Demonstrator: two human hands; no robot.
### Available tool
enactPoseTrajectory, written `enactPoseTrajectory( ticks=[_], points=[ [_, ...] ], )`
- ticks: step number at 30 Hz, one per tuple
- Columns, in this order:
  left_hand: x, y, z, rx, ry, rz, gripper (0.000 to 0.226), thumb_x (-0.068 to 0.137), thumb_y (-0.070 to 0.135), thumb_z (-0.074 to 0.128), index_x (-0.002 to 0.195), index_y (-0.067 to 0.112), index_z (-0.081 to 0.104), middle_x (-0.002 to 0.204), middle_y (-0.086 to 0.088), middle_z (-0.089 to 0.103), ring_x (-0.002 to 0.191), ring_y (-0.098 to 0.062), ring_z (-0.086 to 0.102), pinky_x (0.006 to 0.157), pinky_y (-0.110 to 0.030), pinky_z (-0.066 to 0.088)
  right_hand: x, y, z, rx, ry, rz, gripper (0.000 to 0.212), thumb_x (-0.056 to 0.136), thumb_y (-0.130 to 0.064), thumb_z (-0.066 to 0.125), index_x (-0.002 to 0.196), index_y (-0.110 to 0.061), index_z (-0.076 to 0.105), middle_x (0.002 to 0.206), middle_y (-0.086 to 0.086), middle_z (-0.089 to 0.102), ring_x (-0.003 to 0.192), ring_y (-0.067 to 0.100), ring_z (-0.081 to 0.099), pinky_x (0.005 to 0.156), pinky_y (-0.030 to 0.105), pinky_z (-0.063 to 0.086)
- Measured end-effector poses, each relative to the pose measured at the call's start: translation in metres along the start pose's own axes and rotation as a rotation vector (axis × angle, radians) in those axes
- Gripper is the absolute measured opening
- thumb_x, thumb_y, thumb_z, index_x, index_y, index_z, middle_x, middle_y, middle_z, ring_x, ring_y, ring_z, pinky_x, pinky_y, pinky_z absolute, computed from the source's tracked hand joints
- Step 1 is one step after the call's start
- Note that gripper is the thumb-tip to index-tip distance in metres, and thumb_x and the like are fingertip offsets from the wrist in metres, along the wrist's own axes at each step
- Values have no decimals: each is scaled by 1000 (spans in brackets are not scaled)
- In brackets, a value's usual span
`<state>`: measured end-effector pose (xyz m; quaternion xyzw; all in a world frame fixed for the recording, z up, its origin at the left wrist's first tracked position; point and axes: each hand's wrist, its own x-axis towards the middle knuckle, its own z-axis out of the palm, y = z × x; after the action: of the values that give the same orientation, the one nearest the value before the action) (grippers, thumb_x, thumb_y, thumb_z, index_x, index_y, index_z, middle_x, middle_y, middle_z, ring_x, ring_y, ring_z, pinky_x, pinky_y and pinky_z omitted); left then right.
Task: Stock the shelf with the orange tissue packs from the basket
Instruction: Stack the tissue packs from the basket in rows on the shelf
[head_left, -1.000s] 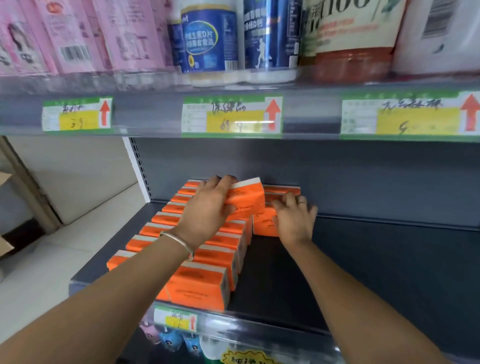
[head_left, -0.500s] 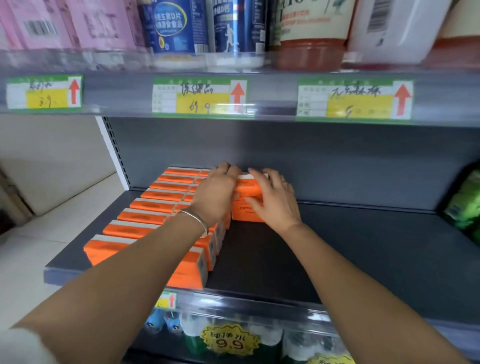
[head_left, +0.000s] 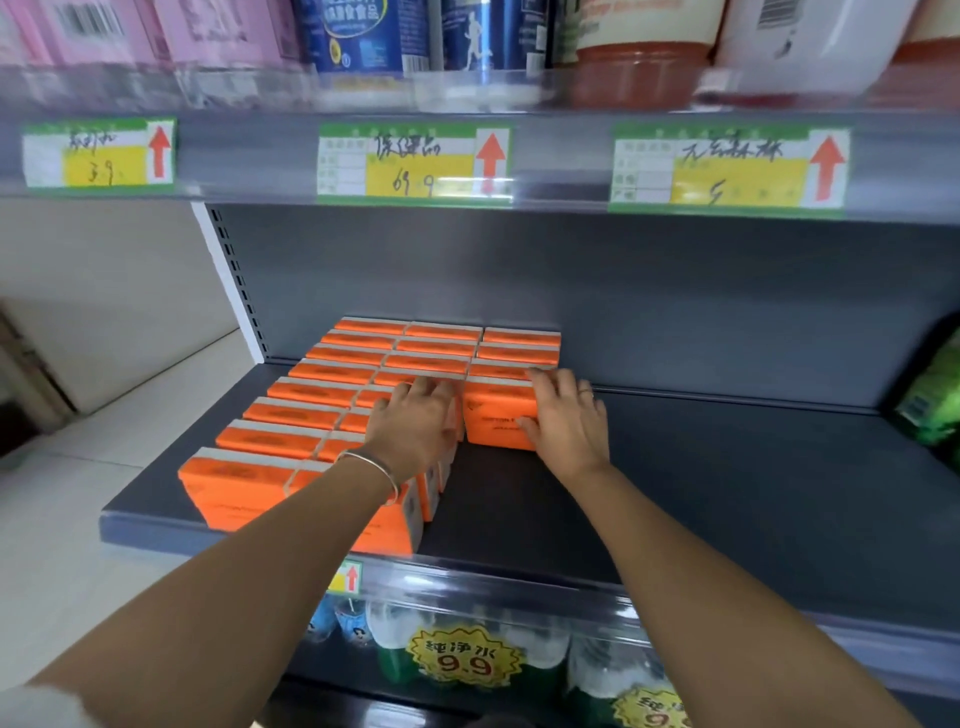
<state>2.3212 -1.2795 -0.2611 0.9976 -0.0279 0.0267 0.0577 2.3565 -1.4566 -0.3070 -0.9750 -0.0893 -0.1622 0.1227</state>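
Orange tissue packs (head_left: 332, 374) stand in three rows on the left part of the dark grey shelf (head_left: 727, 493). The third row is short, and its front pack (head_left: 496, 415) faces me. My right hand (head_left: 569, 423) lies flat against that pack's right side and top, fingers spread. My left hand (head_left: 415, 426), with a silver bracelet on the wrist, rests palm down on the middle row just left of that pack, holding nothing. The basket is out of view.
An upper shelf (head_left: 519, 156) with price tags hangs close above, carrying pink packs, blue cans and jars. A green package (head_left: 935, 395) sits at the shelf's far right. Water bottles (head_left: 467, 654) fill the shelf below. The pale floor lies to the left.
The pack my left hand carried now stands at the front of the third row. Both hands have drawn back a little toward me, from the back of the shelf.
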Motion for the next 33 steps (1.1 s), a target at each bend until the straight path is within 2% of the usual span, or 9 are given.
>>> enactPoseTrajectory(
  ticks=[2,4,7,13,17,23,28,33],
  points=[
    [1,-2,1,6,0,6,54,91,31,53,140,25,33,142,-4,35,132,-27,33,106,-45,31,4,-8,4,-74,67,-6,58,84,-21,68,137,-25,43,135,9,42,122,32,42,98,47,36],
    [0,-3,1,10,4,17,52,91,32,52,139,24,35,142,-4,36,132,-27,33,106,-44,30,5,-14,6,-138,89,-58,54,82,-8,65,131,-24,48,133,8,46,122,32,42,98,48,34],
    [-3,-5,-1,-15,1,40,50,91,33,52,138,23,38,141,-3,37,131,-26,35,106,-42,32,5,-18,3,-162,61,-88,55,83,-2,58,134,-20,46,133,6,47,126,30,40,100,46,33],
    [-37,-20,-18,-32,63,54,46,92,33,50,137,27,41,137,-1,44,129,-25,40,101,-43,36,-10,-45,-23,-134,-63,-149,47,91,-17,53,137,-21,42,133,5,46,126,29,41,99,44,34],
    [-86,-56,-36,9,119,40,41,92,33,49,132,27,45,132,-2,50,124,-26,48,97,-39,40,-41,-95,-38,-42,-99,-311,39,96,-28,46,134,-20,43,134,5,46,128,29,39,98,42,36],
    [-189,-150,-38,91,133,-114,29,94,33,46,122,29,53,126,4,55,120,-22,51,97,-38,42,-95,-193,-38,-40,-150,-632,34,94,-25,47,128,-23,50,132,2,48,128,26,37,101,40,31],
    [-273,-223,-16,147,52,-304,27,96,34,41,119,28,53,121,5,60,111,-19,57,91,-33,41,-139,-266,-1,-62,-216,-797,27,92,-26,49,118,-21,56,122,2,54,118,26,46,93,36,38],
    [-330,-268,36,93,-106,-461,28,95,36,42,120,31,54,121,8,60,111,-17,58,92,-31,44,-178,-312,48,-64,-442,-922,28,93,-32,48,117,-21,57,120,5,57,116,28,52,88,39,44]
  ],
)
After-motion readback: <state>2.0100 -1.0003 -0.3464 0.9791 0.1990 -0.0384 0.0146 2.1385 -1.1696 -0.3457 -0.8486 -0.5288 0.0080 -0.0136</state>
